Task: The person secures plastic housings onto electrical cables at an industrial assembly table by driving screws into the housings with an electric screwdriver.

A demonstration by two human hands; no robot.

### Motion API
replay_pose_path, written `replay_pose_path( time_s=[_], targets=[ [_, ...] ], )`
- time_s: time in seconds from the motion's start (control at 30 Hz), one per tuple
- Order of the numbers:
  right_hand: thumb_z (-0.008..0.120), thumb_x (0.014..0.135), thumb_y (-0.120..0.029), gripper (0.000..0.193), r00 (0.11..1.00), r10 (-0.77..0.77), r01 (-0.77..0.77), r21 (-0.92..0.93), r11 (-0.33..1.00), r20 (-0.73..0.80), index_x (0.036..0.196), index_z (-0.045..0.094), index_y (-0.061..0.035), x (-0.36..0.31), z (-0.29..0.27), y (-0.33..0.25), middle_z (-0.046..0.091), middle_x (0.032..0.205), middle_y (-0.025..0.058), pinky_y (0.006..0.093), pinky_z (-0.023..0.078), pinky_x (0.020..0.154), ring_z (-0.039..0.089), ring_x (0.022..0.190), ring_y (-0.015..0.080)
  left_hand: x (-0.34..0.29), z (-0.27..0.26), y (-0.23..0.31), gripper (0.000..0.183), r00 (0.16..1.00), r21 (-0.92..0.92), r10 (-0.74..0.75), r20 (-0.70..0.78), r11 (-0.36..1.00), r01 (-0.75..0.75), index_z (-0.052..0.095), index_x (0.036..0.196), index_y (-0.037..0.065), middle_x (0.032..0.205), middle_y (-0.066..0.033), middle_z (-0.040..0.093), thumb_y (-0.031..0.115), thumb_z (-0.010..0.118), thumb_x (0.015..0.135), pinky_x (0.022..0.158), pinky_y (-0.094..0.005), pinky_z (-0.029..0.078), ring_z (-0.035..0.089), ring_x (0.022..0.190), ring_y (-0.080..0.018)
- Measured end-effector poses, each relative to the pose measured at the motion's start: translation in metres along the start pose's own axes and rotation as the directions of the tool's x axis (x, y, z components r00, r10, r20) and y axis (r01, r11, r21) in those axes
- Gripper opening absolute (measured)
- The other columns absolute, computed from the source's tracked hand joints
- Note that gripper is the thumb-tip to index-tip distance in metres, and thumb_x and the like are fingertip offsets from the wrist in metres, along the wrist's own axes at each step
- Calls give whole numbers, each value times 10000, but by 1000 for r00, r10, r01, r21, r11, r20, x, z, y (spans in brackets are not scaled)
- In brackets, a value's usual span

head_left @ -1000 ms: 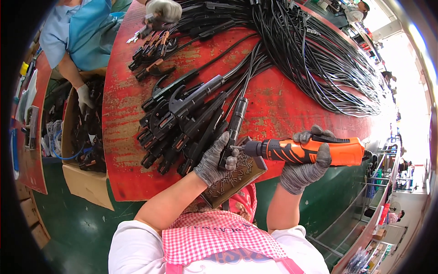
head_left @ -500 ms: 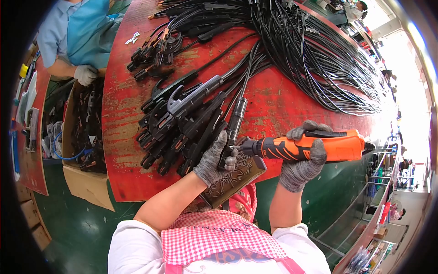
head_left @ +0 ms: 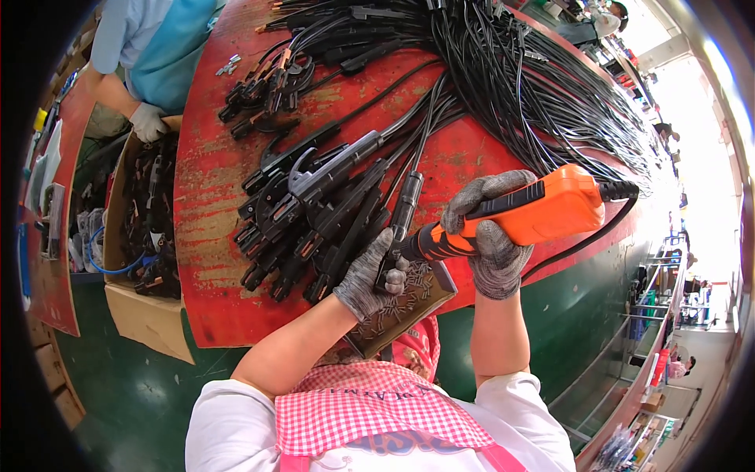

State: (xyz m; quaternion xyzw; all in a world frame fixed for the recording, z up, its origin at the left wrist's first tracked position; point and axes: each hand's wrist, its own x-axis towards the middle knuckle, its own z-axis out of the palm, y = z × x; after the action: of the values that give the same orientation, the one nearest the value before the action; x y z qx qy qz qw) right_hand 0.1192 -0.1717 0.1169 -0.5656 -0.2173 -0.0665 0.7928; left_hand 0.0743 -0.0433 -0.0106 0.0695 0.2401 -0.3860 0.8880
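My left hand (head_left: 363,275), in a grey glove, is closed around the near end of a black welding electrode holder (head_left: 407,203), whose cable runs away toward the back. In my gloved right hand (head_left: 501,263) is an orange electric screwdriver (head_left: 550,206), gripped by its body. Its dark nose slants down to the left and meets the holder beside my left fingers; the bit's tip is hidden there. Below both hands a brown tray (head_left: 450,288) holds many small screws (head_left: 393,318). Left of my left hand lies a pile of similar black electrode holders (head_left: 314,206).
Bundled black cables (head_left: 543,118) cover the far right of the worn red table (head_left: 206,271). Small white pieces (head_left: 228,64) lie at the far left. A cardboard box (head_left: 145,311) of dark parts stands left of the table, near a co-worker's gloved hand (head_left: 148,123). The screwdriver's cord (head_left: 586,245) trails right.
My right hand has swung the screwdriver left and tilted its nose down onto the holder, with its rear end raised. My left hand stays nearly put. The co-worker has leaned slightly to the right.
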Motion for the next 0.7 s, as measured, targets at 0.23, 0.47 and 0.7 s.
replay_pose_path(
  time_s=[0.23, 0.47, 0.7],
  targets=[
    [697, 688, -130, 385, 995, 0, -10, 98, 995, 101, 960, 456, -3, 7, -5, 4, 583, 829, 124, 290, 480, 617, 568, 675, 163, 3, 0, 1, 272, 1000, -7, -2, -25, 1000, 1, 483, 865, 161, 602, -31, 526, 425, 537, 827, 336, -191, 366, 466, 403, -95],
    [698, 697, -157, 431, 998, -18, 24, 104, 994, -54, 1023, 431, -67, -5, -9, -4, 565, 828, 121, 338, 484, 592, 559, 637, 192, -3, 9, -2, 271, 996, 12, 6, -91, 1000, -5, 482, 815, 160, 607, -16, 516, 421, 553, 817, 344, -191, 364, 455, 410, -92],
    [634, 733, -188, 371, 858, -191, 320, 207, 924, -477, 1041, 472, -60, -36, -21, -52, 560, 943, 106, 312, 473, 629, 551, 685, 170, -42, 74, 29, 251, 989, 394, 132, -72, 914, -94, 470, 773, 152, 572, 4, 491, 369, 592, 808, 331, -195, 347, 453, 413, -78]
  ],
)
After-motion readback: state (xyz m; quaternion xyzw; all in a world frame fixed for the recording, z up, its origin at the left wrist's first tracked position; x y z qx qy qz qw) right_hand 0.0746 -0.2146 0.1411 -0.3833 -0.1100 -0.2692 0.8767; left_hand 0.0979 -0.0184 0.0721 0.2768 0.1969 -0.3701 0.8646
